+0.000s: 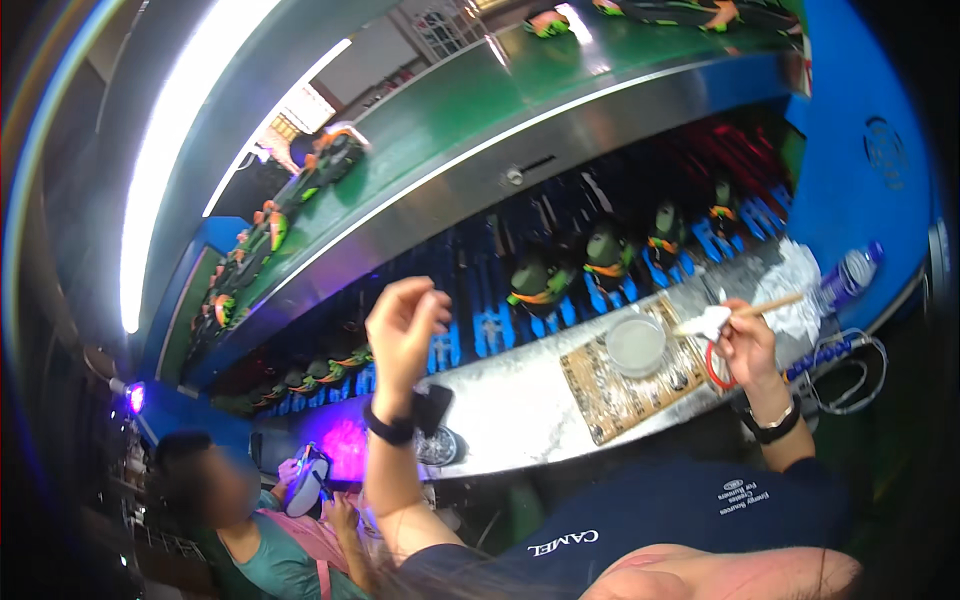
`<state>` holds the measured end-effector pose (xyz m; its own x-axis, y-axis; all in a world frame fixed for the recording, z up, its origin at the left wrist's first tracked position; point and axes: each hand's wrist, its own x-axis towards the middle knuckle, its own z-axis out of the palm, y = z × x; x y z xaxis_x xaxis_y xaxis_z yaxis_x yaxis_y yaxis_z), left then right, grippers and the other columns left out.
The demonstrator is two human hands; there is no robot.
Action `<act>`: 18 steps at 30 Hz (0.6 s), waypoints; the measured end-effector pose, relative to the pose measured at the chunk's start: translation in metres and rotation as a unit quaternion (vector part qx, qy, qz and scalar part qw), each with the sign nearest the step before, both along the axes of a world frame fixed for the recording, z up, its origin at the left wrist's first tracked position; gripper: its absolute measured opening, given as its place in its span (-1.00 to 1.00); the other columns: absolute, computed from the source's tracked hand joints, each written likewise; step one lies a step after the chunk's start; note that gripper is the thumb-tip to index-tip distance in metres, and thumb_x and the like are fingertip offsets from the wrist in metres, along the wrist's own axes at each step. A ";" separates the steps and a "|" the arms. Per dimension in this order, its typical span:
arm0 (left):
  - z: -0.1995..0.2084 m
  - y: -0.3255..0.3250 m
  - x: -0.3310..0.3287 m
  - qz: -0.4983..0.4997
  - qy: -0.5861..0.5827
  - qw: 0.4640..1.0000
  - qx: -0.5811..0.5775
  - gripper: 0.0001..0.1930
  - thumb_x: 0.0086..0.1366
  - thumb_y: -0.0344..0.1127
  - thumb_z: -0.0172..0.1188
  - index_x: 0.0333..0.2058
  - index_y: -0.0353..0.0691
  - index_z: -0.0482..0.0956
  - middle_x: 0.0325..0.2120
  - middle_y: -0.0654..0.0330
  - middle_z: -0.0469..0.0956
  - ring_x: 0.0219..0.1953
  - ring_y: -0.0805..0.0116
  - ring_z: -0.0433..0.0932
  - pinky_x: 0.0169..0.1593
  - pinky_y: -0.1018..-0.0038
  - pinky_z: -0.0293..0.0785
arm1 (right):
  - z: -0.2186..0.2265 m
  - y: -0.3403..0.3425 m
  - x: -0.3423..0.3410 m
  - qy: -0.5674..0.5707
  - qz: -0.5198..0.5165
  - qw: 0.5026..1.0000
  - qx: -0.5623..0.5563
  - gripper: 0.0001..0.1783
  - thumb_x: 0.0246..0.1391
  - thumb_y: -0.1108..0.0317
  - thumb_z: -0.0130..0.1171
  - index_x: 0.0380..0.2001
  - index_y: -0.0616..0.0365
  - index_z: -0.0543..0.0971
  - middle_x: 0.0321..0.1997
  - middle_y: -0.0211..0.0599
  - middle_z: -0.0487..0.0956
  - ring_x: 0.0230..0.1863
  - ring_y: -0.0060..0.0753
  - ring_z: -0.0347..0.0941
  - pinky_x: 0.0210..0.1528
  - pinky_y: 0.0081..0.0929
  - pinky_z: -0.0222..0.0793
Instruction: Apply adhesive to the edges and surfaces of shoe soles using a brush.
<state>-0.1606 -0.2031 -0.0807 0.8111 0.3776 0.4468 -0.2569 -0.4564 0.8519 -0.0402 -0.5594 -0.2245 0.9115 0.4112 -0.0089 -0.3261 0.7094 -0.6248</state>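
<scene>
Conveyor belt (pixel 430 140): green, raised beyond the surface; carries shoes (pixel 275 228).
Surface (pixel 520 400): pale, below the conveyor belt.
Blue holders (pixel 492 330): in a row along the far side of the surface, with dark footwear (pixel 540 278) on several.
Cardboard (pixel 598 408): flat on the surface, under the round tub (pixel 637 371).
Left hand (pixel 405 322): raised; grip open, fingers loosely curled, holding nothing visible.
Right hand (pixel 745 347): grip closed on the wooden stick (pixel 778 303).
Round tub: translucent, left of the right hand.
Wooden stick: tilted, above the surface.
White wad (pixel 708 323): at the right fingertips.

Purple bottle (pixel 853 276), blue hose (pixel 824 354), lamp (pixel 172 140)
</scene>
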 end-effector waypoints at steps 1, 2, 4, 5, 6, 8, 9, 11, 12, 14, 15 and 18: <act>0.022 0.018 0.012 0.039 -0.007 0.998 0.039 -0.84 0.06 -0.48 0.02 -0.33 -0.34 0.39 -0.56 0.17 0.46 -0.58 0.54 0.42 -0.52 0.69 0.36 | -0.005 -0.004 0.002 0.002 0.006 1.000 0.012 -0.78 -0.20 0.42 -0.05 -0.37 0.18 0.40 -0.62 -0.35 0.31 -0.71 -0.55 0.16 -0.71 -0.70 0.07; 0.040 0.042 0.027 0.095 -0.010 0.990 0.107 -0.86 0.04 -0.45 0.05 -0.38 -0.34 0.42 -0.59 0.22 0.45 -0.60 0.56 0.41 -0.54 0.67 0.35 | -0.005 -0.005 0.003 0.003 -0.002 1.000 0.002 -0.81 -0.19 0.42 -0.05 -0.40 0.17 0.40 -0.64 -0.38 0.30 -0.72 -0.57 0.16 -0.72 -0.71 0.07; 0.074 0.116 0.047 0.208 0.005 0.930 0.303 -0.83 -0.04 -0.37 0.12 -0.46 -0.34 0.46 -0.65 0.19 0.45 -0.61 0.51 0.42 -0.51 0.61 0.33 | -0.001 -0.005 0.004 0.026 -0.023 0.999 -0.015 -0.85 -0.16 0.40 -0.05 -0.44 0.17 0.39 -0.66 -0.41 0.29 -0.75 -0.61 0.13 -0.76 -0.72 0.05; 0.090 0.150 0.056 0.250 0.056 0.903 0.346 -0.79 -0.06 -0.33 0.15 -0.43 -0.33 0.47 -0.66 0.15 0.46 -0.63 0.45 0.45 -0.55 0.59 0.37 | 0.006 -0.005 0.005 0.003 -0.008 0.999 -0.036 -0.88 -0.11 0.37 -0.05 -0.47 0.18 0.37 -0.70 -0.44 0.27 -0.77 -0.65 0.11 -0.80 -0.75 0.03; 0.109 0.164 0.070 0.282 0.124 0.896 0.321 -0.74 -0.08 -0.31 0.17 -0.41 -0.35 0.46 -0.66 0.14 0.47 -0.65 0.38 0.47 -0.63 0.55 0.40 | 0.009 -0.005 0.008 0.002 -0.014 0.999 -0.034 -0.88 -0.11 0.37 -0.05 -0.47 0.18 0.37 -0.70 -0.44 0.27 -0.77 -0.65 0.11 -0.80 -0.75 0.03; 0.145 0.179 0.097 0.346 0.240 0.846 0.328 -0.69 -0.14 -0.32 0.19 -0.40 -0.41 0.45 -0.57 0.06 0.48 -0.64 0.33 0.49 -0.70 0.54 0.40 | 0.014 -0.007 0.013 -0.025 -0.048 0.995 -0.081 -0.87 -0.06 0.34 -0.05 -0.47 0.17 0.35 -0.72 -0.45 0.25 -0.78 -0.68 0.09 -0.81 -0.77 0.02; 0.155 0.188 0.109 0.356 0.266 0.825 0.349 -0.66 -0.16 -0.30 0.20 -0.40 -0.41 0.45 -0.54 0.03 0.49 -0.59 0.28 0.50 -0.62 0.50 0.43 | 0.010 -0.009 0.017 -0.028 -0.054 0.994 -0.086 -0.87 -0.04 0.34 -0.06 -0.46 0.17 0.34 -0.73 -0.46 0.23 -0.78 -0.69 0.09 -0.80 -0.77 0.02; 0.168 0.222 0.123 0.388 0.279 0.775 0.414 -0.59 -0.22 -0.23 0.23 -0.38 -0.38 0.46 -0.46 -0.05 0.49 -0.38 0.12 0.50 -0.31 0.40 0.44 | 0.008 -0.009 0.019 -0.032 -0.056 0.995 -0.073 -0.87 -0.05 0.35 -0.06 -0.44 0.17 0.33 -0.73 -0.46 0.23 -0.78 -0.69 0.08 -0.79 -0.77 0.02; 0.168 0.235 0.133 0.386 0.292 0.774 0.408 -0.55 -0.21 -0.18 0.22 -0.33 -0.35 0.45 -0.33 -0.07 0.46 -0.23 0.08 0.44 -0.12 0.37 0.34 | 0.007 -0.008 0.020 -0.030 -0.062 0.996 -0.063 -0.87 -0.05 0.36 -0.06 -0.42 0.17 0.32 -0.73 -0.46 0.23 -0.79 -0.68 0.08 -0.79 -0.78 0.02; 0.157 0.244 0.162 0.383 0.289 0.763 0.434 -0.50 -0.19 -0.14 0.23 -0.26 -0.33 0.43 -0.22 -0.07 0.40 -0.13 0.11 0.37 -0.08 0.37 0.30 | 0.004 -0.009 0.021 -0.025 -0.084 0.995 -0.057 -0.86 -0.08 0.37 -0.05 -0.41 0.16 0.30 -0.71 -0.45 0.24 -0.80 -0.67 0.07 -0.78 -0.78 0.01; 0.150 0.244 0.175 0.367 0.314 0.769 0.418 -0.47 -0.18 -0.12 0.23 -0.22 -0.32 0.41 -0.17 -0.05 0.37 -0.08 0.12 0.33 -0.05 0.37 0.26 | -0.001 -0.012 0.022 -0.026 -0.096 0.993 -0.063 -0.85 -0.10 0.38 -0.04 -0.41 0.16 0.30 -0.70 -0.44 0.24 -0.80 -0.67 0.07 -0.78 -0.78 0.02; 0.139 0.240 0.203 0.327 0.423 0.724 0.435 -0.40 -0.15 -0.06 0.23 -0.14 -0.29 0.37 -0.12 0.00 0.34 -0.02 0.13 0.27 0.00 0.37 0.21 | 0.003 -0.022 0.016 -0.031 -0.122 0.990 -0.070 -0.83 -0.12 0.38 -0.02 -0.41 0.17 0.30 -0.68 -0.43 0.25 -0.78 -0.67 0.08 -0.78 -0.78 0.02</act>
